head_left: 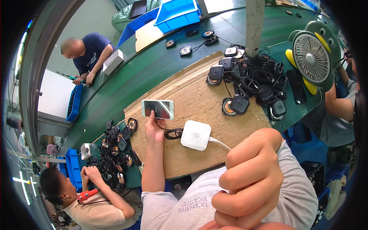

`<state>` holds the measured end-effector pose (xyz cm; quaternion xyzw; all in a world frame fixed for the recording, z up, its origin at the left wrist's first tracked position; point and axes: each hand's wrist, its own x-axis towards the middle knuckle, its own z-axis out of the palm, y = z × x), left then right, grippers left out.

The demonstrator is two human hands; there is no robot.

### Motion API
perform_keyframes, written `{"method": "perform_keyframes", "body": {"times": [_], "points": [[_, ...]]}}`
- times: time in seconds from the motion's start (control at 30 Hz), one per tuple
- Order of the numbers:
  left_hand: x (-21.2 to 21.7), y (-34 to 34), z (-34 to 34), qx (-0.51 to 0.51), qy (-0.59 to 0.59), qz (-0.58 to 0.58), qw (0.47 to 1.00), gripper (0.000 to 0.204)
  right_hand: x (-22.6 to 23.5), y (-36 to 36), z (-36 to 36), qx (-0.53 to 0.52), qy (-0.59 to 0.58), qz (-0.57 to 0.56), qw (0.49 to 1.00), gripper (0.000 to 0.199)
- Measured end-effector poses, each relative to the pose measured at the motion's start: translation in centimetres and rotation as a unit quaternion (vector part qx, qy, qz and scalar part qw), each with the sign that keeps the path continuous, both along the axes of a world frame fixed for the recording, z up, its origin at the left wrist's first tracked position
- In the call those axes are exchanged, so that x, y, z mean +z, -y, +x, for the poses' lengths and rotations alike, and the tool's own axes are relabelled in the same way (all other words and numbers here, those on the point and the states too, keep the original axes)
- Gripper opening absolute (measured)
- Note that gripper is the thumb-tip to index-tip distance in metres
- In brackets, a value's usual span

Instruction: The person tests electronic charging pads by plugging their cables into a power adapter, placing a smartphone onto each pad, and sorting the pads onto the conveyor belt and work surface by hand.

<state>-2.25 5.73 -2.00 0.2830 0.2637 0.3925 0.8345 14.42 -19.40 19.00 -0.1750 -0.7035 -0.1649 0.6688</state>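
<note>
Reaching up the middle of the frame, the left hand (153, 128) rests on a sheet of brown cardboard (191, 96), one finger stretched to the lower edge of a white phone (158, 109) that lies flat with its screen lit. The other fingers curl around a thin black cable (163, 128) — it runs to a black disc (173, 133) just right of the hand. Touching that disc, right of centre, sits a white square box (196, 134) with a white cord (218, 142) leaving its right side.

The right hand (249, 180) fills the lower right of the frame, very near the camera, closed in a fist — whether anything is inside it, I cannot tell.

Upper right of the cardboard: a heap of black square pads (245, 82) tangled in black wires. Further right on the green table (153, 65), a green penguin-shaped fan (312, 55) and a black flat bar (297, 86) beside it.

Top of frame: blue bins (176, 13). Lower left: another person holding a red screwdriver (89, 194) next to a second pile of round black parts (117, 147). Upper left: a person in a dark blue shirt (92, 46) bent over the table edge.
</note>
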Motion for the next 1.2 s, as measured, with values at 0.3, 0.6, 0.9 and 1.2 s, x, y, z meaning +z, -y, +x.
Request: {"method": "perform_keyframes", "body": {"times": [0.3, 0.6, 0.9, 1.2], "points": [[-0.1, 0.0, -0.2, -0.008, -0.002, -0.003, 1.000, 0.023, -0.3, -0.8, 0.3, 0.002, 0.004, 0.001, 1.000, 0.027], [-0.2, 0.1, -0.5, 0.002, -0.015, -0.016, 1.000, 0.019, -0.3, -2.6, 1.2, -0.026, 0.039, -0.007, 0.999, 0.027], [0.5, 0.5, -0.1, 0.012, -0.025, -0.029, 0.999, 0.015, -1.6, -4.4, 1.0, -0.045, -0.024, 0.039, 0.998, 0.023], [-2.0, -0.6, -0.4, 0.021, -0.022, -0.055, 0.998, 0.012, -7.6, -14.5, 3.2, -0.259, 0.174, -0.345, 0.885, 0.010]]}}
